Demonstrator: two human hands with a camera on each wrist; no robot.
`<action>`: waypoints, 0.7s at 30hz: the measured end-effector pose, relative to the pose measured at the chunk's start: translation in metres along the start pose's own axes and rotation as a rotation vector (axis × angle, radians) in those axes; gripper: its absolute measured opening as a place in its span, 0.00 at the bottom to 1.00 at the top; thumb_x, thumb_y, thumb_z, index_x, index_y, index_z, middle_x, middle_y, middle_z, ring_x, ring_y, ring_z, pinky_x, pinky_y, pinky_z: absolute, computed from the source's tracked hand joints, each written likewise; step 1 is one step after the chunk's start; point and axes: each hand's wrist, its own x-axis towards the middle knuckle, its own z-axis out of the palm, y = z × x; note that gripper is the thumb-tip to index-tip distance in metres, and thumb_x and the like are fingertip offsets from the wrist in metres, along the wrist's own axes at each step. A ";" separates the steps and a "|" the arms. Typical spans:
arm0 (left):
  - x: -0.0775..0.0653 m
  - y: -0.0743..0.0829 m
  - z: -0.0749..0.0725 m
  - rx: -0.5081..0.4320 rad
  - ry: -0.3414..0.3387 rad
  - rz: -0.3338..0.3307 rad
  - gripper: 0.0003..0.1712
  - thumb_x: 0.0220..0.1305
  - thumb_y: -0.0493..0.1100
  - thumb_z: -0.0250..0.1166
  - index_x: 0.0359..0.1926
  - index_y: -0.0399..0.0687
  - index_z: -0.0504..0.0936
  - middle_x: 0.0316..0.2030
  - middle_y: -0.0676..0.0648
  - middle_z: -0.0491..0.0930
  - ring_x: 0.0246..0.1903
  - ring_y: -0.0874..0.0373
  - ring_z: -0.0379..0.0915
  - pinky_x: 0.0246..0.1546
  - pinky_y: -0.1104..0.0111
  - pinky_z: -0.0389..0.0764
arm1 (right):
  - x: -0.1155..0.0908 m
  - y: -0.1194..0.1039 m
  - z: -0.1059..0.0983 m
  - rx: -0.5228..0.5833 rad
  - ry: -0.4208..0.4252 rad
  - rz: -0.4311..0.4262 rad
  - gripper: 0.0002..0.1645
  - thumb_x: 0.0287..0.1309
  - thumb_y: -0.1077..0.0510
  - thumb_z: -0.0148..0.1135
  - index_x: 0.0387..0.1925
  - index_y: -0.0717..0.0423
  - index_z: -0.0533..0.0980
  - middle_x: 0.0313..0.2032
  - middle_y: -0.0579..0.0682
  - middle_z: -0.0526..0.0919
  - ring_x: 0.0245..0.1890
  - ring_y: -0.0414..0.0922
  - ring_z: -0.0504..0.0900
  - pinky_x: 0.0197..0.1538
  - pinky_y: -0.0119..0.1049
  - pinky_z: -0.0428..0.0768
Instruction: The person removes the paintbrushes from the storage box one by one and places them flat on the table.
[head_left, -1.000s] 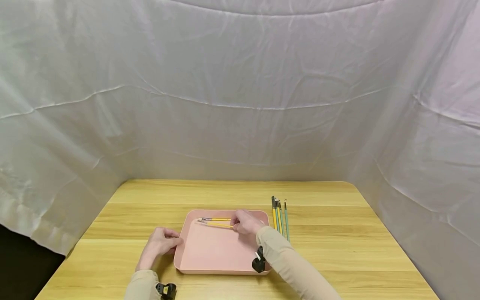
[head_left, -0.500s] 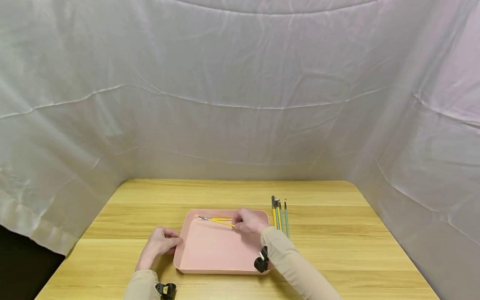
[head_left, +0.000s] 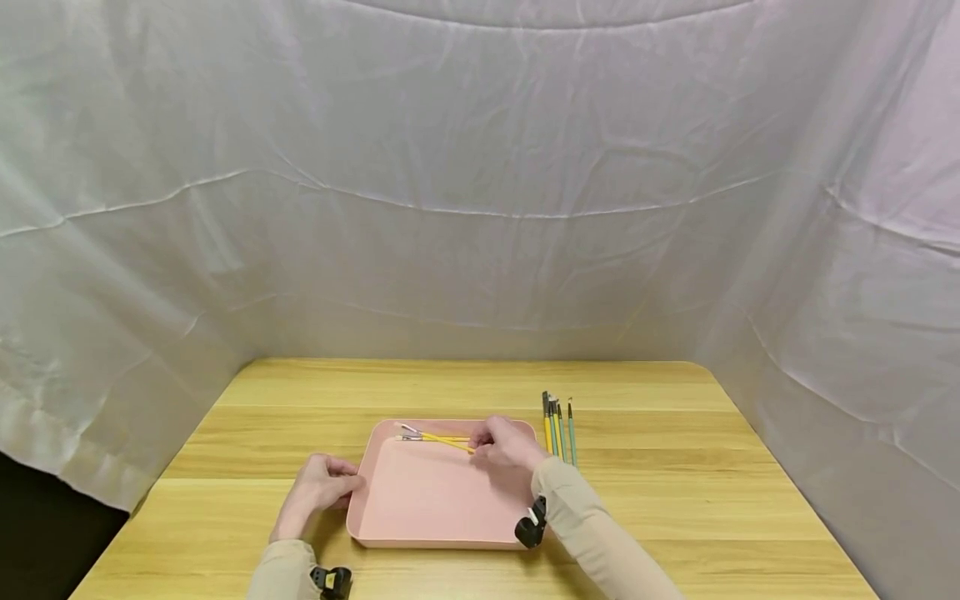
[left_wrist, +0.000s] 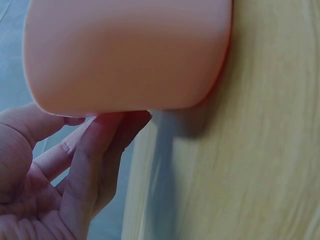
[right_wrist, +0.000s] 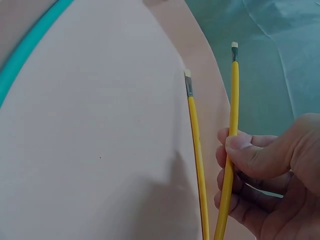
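Note:
My right hand pinches a yellow-handled paintbrush between thumb and fingers, over the back part of a pink tray. The pale bristle tip of this brush points away from the hand. A second yellow paintbrush lies on the tray floor along its back wall; in the head view the held brush crosses over it. At the tray's left side, my left hand grips the wall, with the thumb near the rim and the other fingertips against the outer face in the left wrist view.
Several paintbrushes with yellow and green handles lie on the wooden table, close beside the tray's right edge. Grey cloth hangs behind the table and along its sides.
The held paintbrush has swung so its bristle end now points toward the tray's back left, crossing the lying brush. My right hand has shifted slightly right; the left hand stays put.

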 end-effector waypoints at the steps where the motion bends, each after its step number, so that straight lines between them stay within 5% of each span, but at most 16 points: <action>1: 0.000 0.000 0.000 0.001 0.001 -0.002 0.11 0.54 0.28 0.68 0.39 0.22 0.83 0.25 0.46 0.84 0.26 0.55 0.84 0.29 0.64 0.89 | -0.001 0.000 0.000 0.000 0.006 0.005 0.09 0.57 0.75 0.60 0.32 0.64 0.83 0.30 0.53 0.85 0.29 0.37 0.73 0.33 0.24 0.72; 10: 0.000 0.000 0.000 -0.007 -0.004 -0.001 0.11 0.54 0.28 0.67 0.39 0.22 0.82 0.25 0.46 0.84 0.27 0.56 0.83 0.29 0.65 0.89 | -0.012 0.002 -0.006 0.010 0.066 0.049 0.05 0.59 0.69 0.65 0.32 0.59 0.84 0.29 0.49 0.85 0.29 0.37 0.74 0.34 0.26 0.74; 21: 0.001 0.000 0.000 -0.001 0.011 -0.005 0.12 0.54 0.28 0.68 0.39 0.23 0.83 0.26 0.46 0.84 0.26 0.55 0.83 0.28 0.65 0.89 | -0.024 0.011 -0.012 0.138 0.097 0.042 0.04 0.60 0.71 0.63 0.35 0.66 0.83 0.30 0.53 0.85 0.29 0.38 0.74 0.33 0.24 0.74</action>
